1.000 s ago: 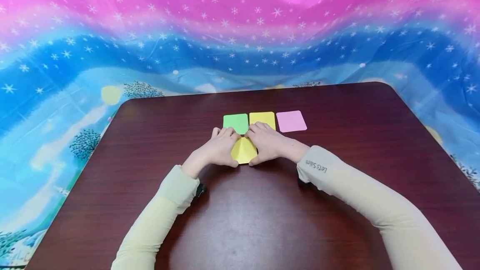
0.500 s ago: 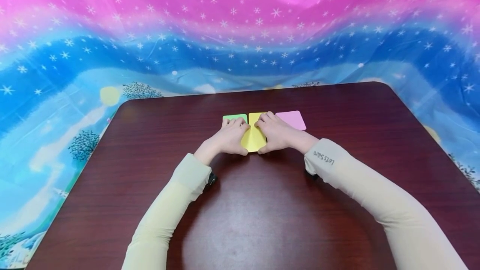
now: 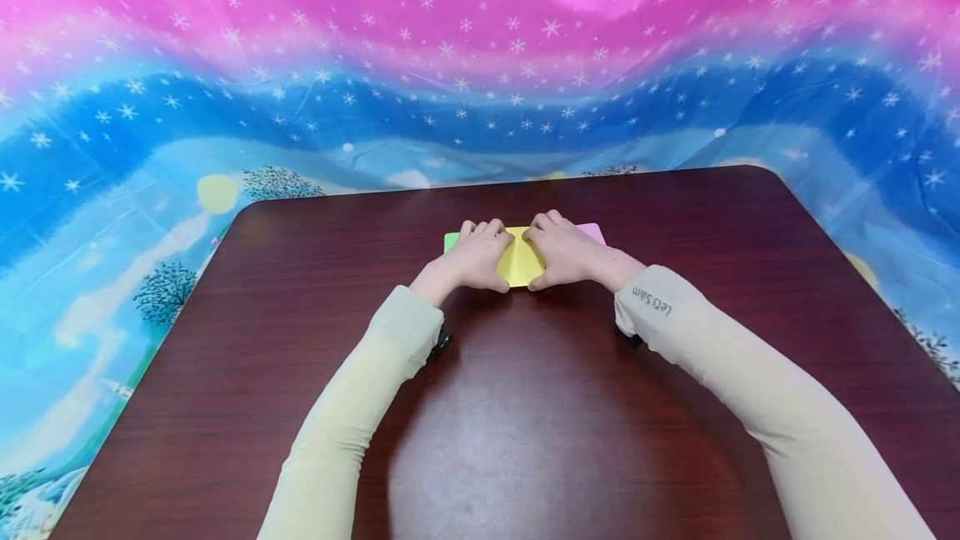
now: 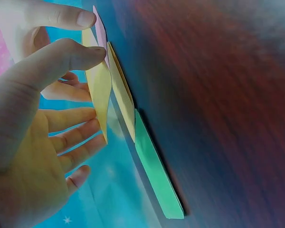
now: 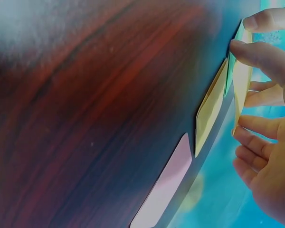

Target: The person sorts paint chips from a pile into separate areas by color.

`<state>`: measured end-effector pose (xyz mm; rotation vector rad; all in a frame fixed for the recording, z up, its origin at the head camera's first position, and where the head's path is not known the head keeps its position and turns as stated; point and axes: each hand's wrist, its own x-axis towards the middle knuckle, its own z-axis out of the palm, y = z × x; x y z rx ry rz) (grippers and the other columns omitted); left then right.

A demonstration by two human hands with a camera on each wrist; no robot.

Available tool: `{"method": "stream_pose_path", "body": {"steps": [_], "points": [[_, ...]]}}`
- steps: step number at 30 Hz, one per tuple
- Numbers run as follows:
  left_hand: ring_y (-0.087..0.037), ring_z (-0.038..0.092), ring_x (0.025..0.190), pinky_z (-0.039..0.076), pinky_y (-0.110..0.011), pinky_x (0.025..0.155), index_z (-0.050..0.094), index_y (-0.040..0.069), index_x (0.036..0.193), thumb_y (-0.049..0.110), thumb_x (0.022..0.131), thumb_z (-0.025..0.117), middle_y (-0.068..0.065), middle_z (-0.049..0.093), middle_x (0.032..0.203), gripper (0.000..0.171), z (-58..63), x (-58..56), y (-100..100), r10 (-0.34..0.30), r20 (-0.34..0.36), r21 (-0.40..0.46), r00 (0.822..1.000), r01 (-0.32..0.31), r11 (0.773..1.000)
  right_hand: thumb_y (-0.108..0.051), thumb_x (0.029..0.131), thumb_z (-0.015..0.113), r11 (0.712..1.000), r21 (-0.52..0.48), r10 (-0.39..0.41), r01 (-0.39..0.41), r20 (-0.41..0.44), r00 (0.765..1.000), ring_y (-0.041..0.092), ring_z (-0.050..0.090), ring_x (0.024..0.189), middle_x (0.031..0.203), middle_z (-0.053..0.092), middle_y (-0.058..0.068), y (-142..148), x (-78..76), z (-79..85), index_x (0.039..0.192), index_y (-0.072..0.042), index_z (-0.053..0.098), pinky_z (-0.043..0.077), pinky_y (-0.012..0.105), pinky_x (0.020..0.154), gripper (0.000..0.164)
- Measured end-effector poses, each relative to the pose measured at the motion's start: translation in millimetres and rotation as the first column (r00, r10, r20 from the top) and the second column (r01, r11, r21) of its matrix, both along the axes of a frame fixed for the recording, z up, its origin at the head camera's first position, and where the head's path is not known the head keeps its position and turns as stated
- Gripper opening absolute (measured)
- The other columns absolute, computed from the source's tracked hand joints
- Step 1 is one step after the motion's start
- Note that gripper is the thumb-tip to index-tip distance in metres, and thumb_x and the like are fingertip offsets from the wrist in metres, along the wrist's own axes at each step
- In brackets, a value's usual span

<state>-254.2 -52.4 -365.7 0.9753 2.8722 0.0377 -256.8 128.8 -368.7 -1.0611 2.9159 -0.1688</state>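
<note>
My left hand (image 3: 477, 260) and right hand (image 3: 567, 252) together hold one yellow square card (image 3: 521, 263), pinching its opposite sides between thumbs and fingertips. A slight bend runs down the card's middle. Both wrist views show it raised off the table. Below it lies a second yellow card (image 4: 121, 90), mostly covered by the held one in the head view. A green card (image 4: 154, 173) lies to its left, partly behind my left hand. On the right a pink card (image 5: 166, 183) lies partly behind my right hand.
The dark reddish-brown wooden table (image 3: 517, 407) has rounded far corners. A pink and blue patterned cloth (image 3: 480, 98) hangs behind it and along its sides. Black wrist straps show under both sleeve cuffs.
Both hands have moved away from me and slightly right with the yellow card. It now covers the yellow card in the row, and the hands cover more of the green and pink cards.
</note>
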Motion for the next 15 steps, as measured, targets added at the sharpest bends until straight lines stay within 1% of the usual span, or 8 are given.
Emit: {"method": "stream_pose_path", "body": {"steps": [4, 8, 13, 15], "points": [[-0.021, 0.042, 0.100, 0.023, -0.040, 0.088, 0.048, 0.009, 0.125, 0.041, 0.067, 0.070, -0.004, 0.043, 0.115, 0.070, 1.1, -7.3, 3, 0.020, 0.014, 0.011, 1.000, -0.020, 1.000, -0.043, 0.061, 0.076, 1.000, -0.022, -0.019, 0.020, 0.015, 1.000, 0.031, 0.037, 0.108, 0.113, 0.047, 0.015, 0, -5.7, 0.1, 0.120, 0.002, 0.051, 0.034, 0.042, 0.093, 0.078], [-0.021, 0.042, 0.101, 0.023, -0.039, 0.087, 0.047, 0.011, 0.128, 0.040, 0.067, 0.070, -0.004, 0.043, 0.117, 0.071, 1.4, -14.4, 5, 0.039, 0.036, 0.015, 0.999, -0.040, 0.999, -0.040, 0.062, 0.077, 0.997, -0.053, -0.047, 0.050, 0.051, 0.998, 0.031, 0.037, 0.110, 0.116, 0.046, 0.015, 2, -10.4, 0.9, 0.122, 0.000, 0.050, 0.035, 0.043, 0.092, 0.078], [-0.020, 0.040, 0.103, 0.022, -0.039, 0.087, 0.046, 0.013, 0.130, 0.039, 0.068, 0.071, -0.003, 0.042, 0.119, 0.071, -1.1, -23.4, 9, 0.060, 0.068, 0.035, 0.996, -0.063, 0.997, -0.035, 0.066, 0.077, 0.993, -0.088, -0.074, 0.083, 0.103, 0.992, 0.030, 0.034, 0.111, 0.116, 0.045, 0.013, 5, -15.2, 0.9, 0.123, -0.001, 0.050, 0.037, 0.045, 0.088, 0.072], [-0.019, 0.040, 0.104, 0.022, -0.039, 0.088, 0.045, 0.013, 0.131, 0.038, 0.069, 0.071, -0.003, 0.041, 0.121, 0.072, -2.7, -26.2, 10, 0.067, 0.083, 0.043, 0.994, -0.071, 0.997, -0.033, 0.067, 0.076, 0.992, -0.092, -0.077, 0.087, 0.110, 0.991, 0.029, 0.034, 0.110, 0.116, 0.044, 0.014, 5, -16.6, -0.2, 0.123, 0.000, 0.049, 0.037, 0.045, 0.086, 0.070]]}}
